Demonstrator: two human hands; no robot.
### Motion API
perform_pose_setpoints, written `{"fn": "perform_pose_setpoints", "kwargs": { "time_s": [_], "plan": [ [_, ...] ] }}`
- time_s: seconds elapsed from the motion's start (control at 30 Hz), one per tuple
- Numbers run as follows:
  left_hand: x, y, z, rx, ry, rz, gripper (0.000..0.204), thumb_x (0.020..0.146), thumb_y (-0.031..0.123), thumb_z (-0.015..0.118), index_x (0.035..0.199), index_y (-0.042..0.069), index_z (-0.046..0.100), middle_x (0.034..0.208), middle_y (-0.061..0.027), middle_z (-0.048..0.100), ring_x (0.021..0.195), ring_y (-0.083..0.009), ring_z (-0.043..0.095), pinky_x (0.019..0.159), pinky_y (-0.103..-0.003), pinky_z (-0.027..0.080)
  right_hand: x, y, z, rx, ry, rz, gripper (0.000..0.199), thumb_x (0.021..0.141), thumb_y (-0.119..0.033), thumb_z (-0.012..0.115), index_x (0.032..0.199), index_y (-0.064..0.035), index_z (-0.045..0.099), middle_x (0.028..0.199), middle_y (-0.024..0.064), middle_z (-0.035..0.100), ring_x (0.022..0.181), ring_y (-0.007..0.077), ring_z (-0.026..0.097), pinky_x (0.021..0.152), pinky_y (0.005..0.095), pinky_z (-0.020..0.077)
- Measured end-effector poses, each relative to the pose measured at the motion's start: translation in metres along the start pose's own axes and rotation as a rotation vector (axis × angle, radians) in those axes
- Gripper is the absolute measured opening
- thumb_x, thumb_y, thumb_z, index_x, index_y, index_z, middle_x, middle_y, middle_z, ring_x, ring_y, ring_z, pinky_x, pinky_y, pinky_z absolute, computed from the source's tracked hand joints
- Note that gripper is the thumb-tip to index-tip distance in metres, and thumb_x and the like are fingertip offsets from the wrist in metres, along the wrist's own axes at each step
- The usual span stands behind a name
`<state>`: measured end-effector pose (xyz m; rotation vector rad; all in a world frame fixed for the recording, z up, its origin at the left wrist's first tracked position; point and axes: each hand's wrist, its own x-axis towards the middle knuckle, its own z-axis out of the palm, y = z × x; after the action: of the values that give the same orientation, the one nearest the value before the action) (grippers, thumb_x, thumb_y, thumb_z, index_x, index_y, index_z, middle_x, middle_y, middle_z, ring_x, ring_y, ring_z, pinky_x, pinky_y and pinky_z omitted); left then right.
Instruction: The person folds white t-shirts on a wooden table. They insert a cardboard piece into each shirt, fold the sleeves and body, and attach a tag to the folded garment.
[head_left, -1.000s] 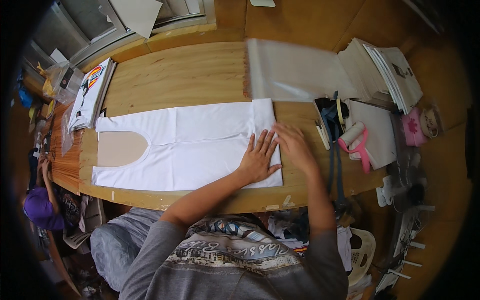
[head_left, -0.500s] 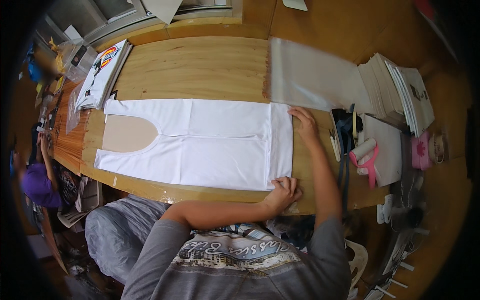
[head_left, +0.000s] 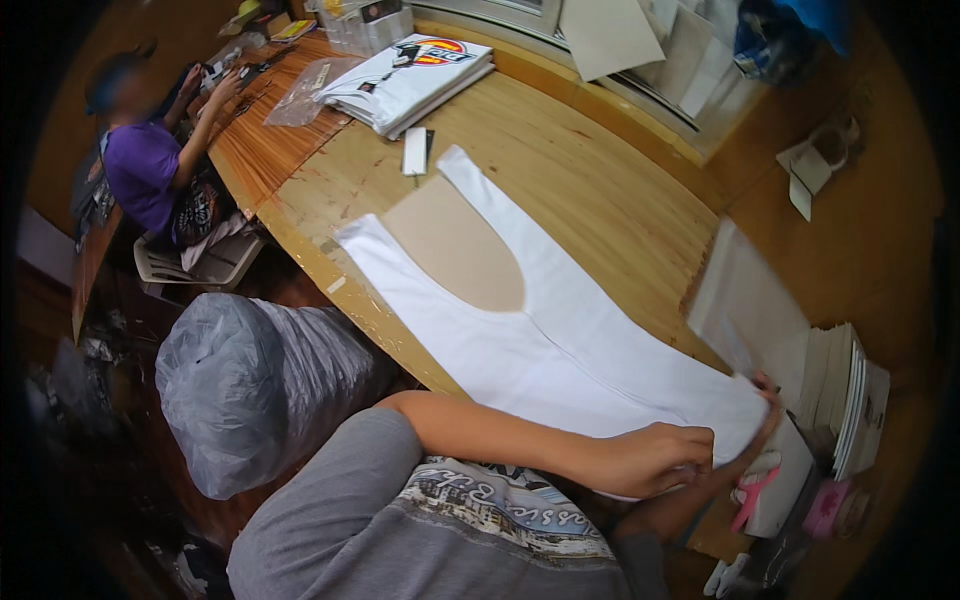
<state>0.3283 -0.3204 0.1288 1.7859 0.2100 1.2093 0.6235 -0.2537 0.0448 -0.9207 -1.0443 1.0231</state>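
The white garment (head_left: 585, 350) lies on the worktop (head_left: 600, 190), its long axis running diagonally up-left from the hands. The left hand (head_left: 662, 458), fingers curled, is at the near edge; the right hand (head_left: 769, 398) touches the far corner. Neither grip can be confirmed. Half a second earlier, the garment lies nearly crosswise in view.

White garment (head_left: 600, 345): matt cloth, smooth, soft central crease. Beige panel (head_left: 455, 240) at the neck opening: matt, even; cloth or card, cannot be told. Worktable (head_left: 560, 150): wood, visible grain, dull sheen. Shirt stack (head_left: 410, 85): white cloth, printed face. Sack (head_left: 225, 390): grey plastic, crinkled, glossy. Flat film (head_left: 750, 300): translucent plastic, shiny. Leaning sheet (head_left: 608, 40): pale paper or card, matt.
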Motion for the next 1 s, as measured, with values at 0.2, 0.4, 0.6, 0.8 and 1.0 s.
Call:
{"fn": "perform_pose_setpoints", "kwargs": {
  "time_s": [0.2, 0.4, 0.6, 0.8, 1.0],
  "plan": [
    [-0.075, 0.058, -0.111, -0.345, 0.634, -0.486, 0.045, 0.069, 0.002, 0.064, 0.11, 0.001, 0.046, 0.105, -0.0079, 0.051, 0.078, -0.011, 0.056, 0.067, -0.023, 0.049, 0.09, -0.034, 0.182, 0.491, -0.52, -0.034, 0.012, 0.083, -0.018, 0.045, 0.082, -0.0074, 0.051, 0.078, 0.0037, 0.051, 0.074, 0.0145, 0.048, 0.065, 0.0288, 0.0406],
    [-0.203, -0.011, -0.212, -0.14, 1.35, -0.763, 0.022, 0.075, 0.005, 0.058, 0.095, -0.003, 0.054, 0.076, -0.007, 0.061, 0.062, -0.0136, 0.058, 0.056, -0.024, 0.047, 0.132, 0.141, 0.376, -0.56, -0.684, 0.272, 0.015, 0.073, -0.012, 0.062, 0.081, -0.0002, 0.061, 0.07, 0.0024, 0.057, 0.065, 0.0105, 0.048, 0.059, 0.0232, 0.0393],
    [-0.239, -0.027, -0.237, 0.688, 1.139, -0.996, 0.019, 0.082, 0.011, 0.05, 0.083, -0.008, 0.053, 0.058, -0.0072, 0.054, 0.044, -0.0126, 0.053, 0.039, -0.024, 0.042, 0.125, 0.203, 0.416, -0.966, -0.704, 0.178, 0.015, 0.075, -0.014, 0.06, 0.077, 0.0, 0.057, 0.063, 0.0055, 0.054, 0.06, 0.0149, 0.047, 0.058, 0.0273, 0.0393],
    [-0.24, -0.023, -0.252, 0.314, 1.199, -1.028, 0.018, 0.082, 0.011, 0.049, 0.081, -0.008, 0.05, 0.057, -0.014, 0.056, 0.042, -0.0177, 0.056, 0.039, -0.026, 0.045, 0.112, 0.192, 0.436, -1.272, -0.648, 0.07, 0.02, 0.073, -0.018, 0.061, 0.082, -0.0009, 0.058, 0.077, 0.0146, 0.06, 0.072, 0.0243, 0.057, 0.066, 0.0329, 0.0426],
    [-0.217, 0.005, -0.237, 1.293, 0.89, -1.289, 0.025, 0.074, 0.018, 0.058, 0.079, -0.004, 0.048, 0.061, -0.0168, 0.056, 0.055, -0.031, 0.057, 0.053, -0.036, 0.046, 0.114, 0.19, 0.432, -1.188, -0.69, 0.025, 0.032, 0.064, -0.017, 0.07, 0.088, 0.0006, 0.058, 0.084, 0.0156, 0.06, 0.077, 0.0258, 0.057, 0.069, 0.0324, 0.0435]
  ]
}}
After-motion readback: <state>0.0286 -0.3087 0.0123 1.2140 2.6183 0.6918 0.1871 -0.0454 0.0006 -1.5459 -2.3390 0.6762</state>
